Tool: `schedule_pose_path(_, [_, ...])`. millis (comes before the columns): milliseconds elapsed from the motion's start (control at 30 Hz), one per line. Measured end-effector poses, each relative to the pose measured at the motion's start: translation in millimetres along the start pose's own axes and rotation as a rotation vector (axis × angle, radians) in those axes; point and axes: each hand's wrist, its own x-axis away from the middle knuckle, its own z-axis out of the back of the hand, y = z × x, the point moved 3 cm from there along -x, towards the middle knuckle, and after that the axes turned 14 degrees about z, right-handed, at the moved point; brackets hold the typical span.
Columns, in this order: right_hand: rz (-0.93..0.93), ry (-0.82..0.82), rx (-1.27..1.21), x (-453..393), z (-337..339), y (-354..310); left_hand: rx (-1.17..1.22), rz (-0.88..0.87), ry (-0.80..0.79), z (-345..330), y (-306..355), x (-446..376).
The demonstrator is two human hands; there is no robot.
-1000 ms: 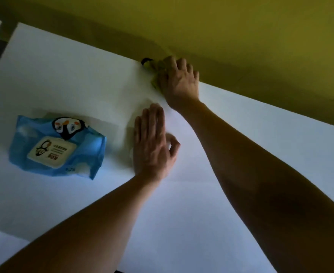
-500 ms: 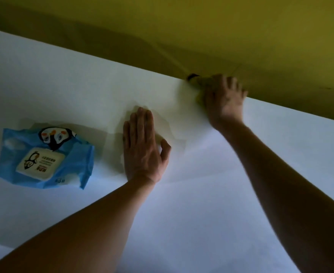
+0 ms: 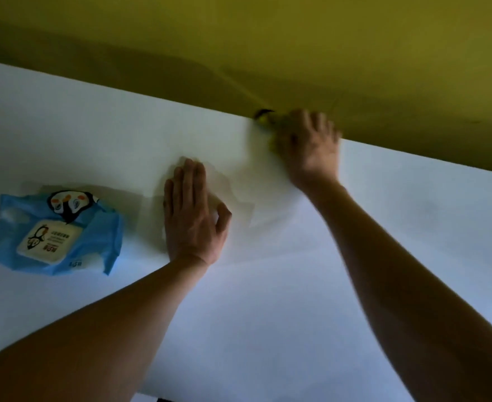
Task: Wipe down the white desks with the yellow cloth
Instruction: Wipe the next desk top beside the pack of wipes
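Pressing the soft, light yellow cloth at the white desk's far edge, the right hand grips it bunched; left hand rests flat, fingers straight.

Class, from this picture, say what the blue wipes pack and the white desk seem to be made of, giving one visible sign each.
Blue wipes pack: likely soft plastic film; it is crinkled and slightly glossy, with a printed label. White desk: smooth, flat surface, perhaps laminate or painted board; the core cannot be told.

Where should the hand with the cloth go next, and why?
Probably further right along the back edge: the right hand presses the yellow cloth there, with bare white desk beyond it, while the flat left hand braces.
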Motion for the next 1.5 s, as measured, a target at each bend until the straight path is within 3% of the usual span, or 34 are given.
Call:
schedule_pose_path(100, [-0.12,0.022,0.062,36.9,35.7,64.6,-0.017,0.0,0.004,-0.2,1.0,1.8])
schedule_pose_path(167, [-0.178,0.051,0.079,40.2,39.7,71.6,-0.011,0.0,0.015,-0.7,1.6,2.5])
schedule_pose_path(267, [-0.218,0.057,0.061,19.9,20.6,36.2,-0.002,0.008,0.021,0.0,0.8,1.7])
schedule_pose_path(433, [-0.016,0.001,0.008,-31.0,-32.0,-75.1,0.009,0.013,0.027,-0.7,0.4,0.6])
schedule_pose_path(533, [0.094,-0.043,-0.035,-39.6,-37.2,-92.7,0.005,0.005,0.039,-2.3,-0.4,0.9])
schedule_pose_path(633, [0.064,-0.05,-0.017,-17.4,-15.0,-45.4,0.019,-0.005,0.039,-1.7,-0.8,2.7])
schedule_pose_path(800, [-0.235,-0.019,0.131,39.0,46.6,79.0,0.033,-0.014,0.021,0.6,0.9,2.4])
schedule_pose_path(967, [-0.384,0.036,0.116,34.4,45.3,75.5,0.024,-0.016,0.02,0.1,1.7,3.4])
schedule_pose_path(1133, [-0.194,-0.064,0.053,-6.9,1.9,-25.4,0.043,-0.021,0.031,0.2,1.2,3.4])
schedule_pose_path(1233, [-0.067,-0.04,0.016,-24.0,-15.7,-66.5,0.053,-0.027,0.049,-1.4,0.1,3.5])
schedule_pose_path(1367, [0.05,-0.082,0.033,-12.6,-7.8,-36.7,0.037,-0.033,0.058,-1.8,0.8,4.5])
schedule_pose_path(1500, [-0.036,0.017,0.018,32.5,29.4,47.7,0.039,-0.063,0.08,0.8,4.0,6.1])
